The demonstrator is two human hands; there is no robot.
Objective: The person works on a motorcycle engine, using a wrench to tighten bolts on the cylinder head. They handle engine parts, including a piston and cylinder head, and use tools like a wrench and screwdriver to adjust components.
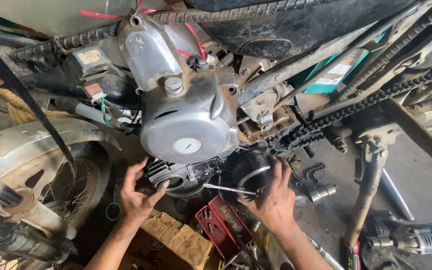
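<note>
Grey finned metal, the engine cylinder [168, 175] sat under the silver engine cover [188, 117]; my left hand [136, 196] cupped it, fingers half-curled. My right hand [271, 197] gripped a thin screwdriver [228, 189]. Rightward, a teal white-labelled box [338, 72] hung behind the frame.

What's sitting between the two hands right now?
In the head view, a thin metal rod held by the right hand points toward the left hand, across the finned engine part.

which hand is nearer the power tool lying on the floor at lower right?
Right. The right hand, holding a thin metal rod by the black rubber hose, is closer to the power tool. The left hand is farther off, on the finned cylinder.
</note>
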